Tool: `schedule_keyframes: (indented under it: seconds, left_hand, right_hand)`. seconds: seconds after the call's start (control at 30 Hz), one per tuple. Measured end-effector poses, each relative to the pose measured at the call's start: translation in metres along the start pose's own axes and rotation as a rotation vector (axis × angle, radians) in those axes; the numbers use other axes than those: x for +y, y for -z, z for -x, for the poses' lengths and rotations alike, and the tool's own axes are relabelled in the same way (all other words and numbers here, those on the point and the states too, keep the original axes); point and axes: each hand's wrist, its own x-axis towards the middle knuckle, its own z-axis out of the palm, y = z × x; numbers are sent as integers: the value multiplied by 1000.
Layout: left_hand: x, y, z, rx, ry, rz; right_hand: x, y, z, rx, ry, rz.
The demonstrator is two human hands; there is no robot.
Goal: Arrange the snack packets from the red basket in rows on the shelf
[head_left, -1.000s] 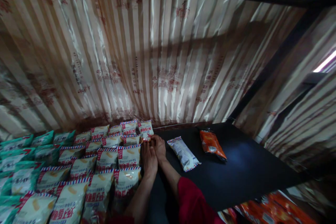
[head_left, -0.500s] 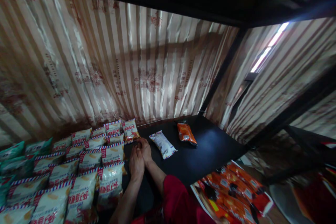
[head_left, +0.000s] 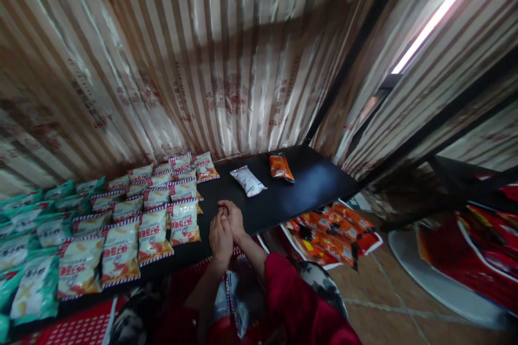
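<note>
My left hand (head_left: 221,238) and my right hand (head_left: 233,218) are clasped together above the front edge of a black shelf (head_left: 218,194). Their fingers are closed against each other, and nothing shows between them. The palms are hidden. To the left of them stands the closest white snack bag (head_left: 184,221), with red print and a striped edge, apart from my fingers. Beyond my hands a single white bag (head_left: 248,181) lies on its side on the shelf. Farther right and back lies an orange snack bag (head_left: 281,167).
Rows of white bags and green snack bags (head_left: 36,285) fill the shelf's left side. Below the shelf, orange packs lie in an open box (head_left: 374,242); a red basket (head_left: 76,326) sits lower left. A striped curtain (head_left: 226,91) hangs behind, beside a dark post (head_left: 343,73).
The view has tilted downward, showing more of the floor and the shelf's front edge. My hands stay clasped and have drawn back from the rear bags toward the front edge.
</note>
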Motion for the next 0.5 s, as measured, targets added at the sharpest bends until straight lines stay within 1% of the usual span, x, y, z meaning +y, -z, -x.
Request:
schedule_keyframes:
  seconds: [0.1, 0.17, 0.23, 0.3, 0.33, 0.4, 0.47, 0.5]
  left_hand:
    - [-8, 2, 28, 15, -74, 13]
    - [-17, 3, 50, -2, -145, 27]
    - [-26, 3, 72, -47, -207, 41]
    - [-33, 3, 95, -124, -249, 57]
    - [-36, 2, 106, -165, -245, 64]
    - [-42, 1, 126, -305, -180, 80]
    - [-47, 0, 142, -445, -68, 80]
    - [-51, 0, 149, -491, -17, 71]
  right_hand:
    - [-1, 8, 31, 16, 9, -39]
    - [1, 14, 54, 30, 51, -78]
    - [6, 20, 78, 25, 102, -109]
    - [15, 26, 103, 18, 118, -96]
    - [20, 29, 114, -1, 108, -67]
    - [33, 34, 135, -75, 46, 46]
    - [46, 38, 153, -203, -71, 233]
    - [52, 40, 160, -245, -152, 341]
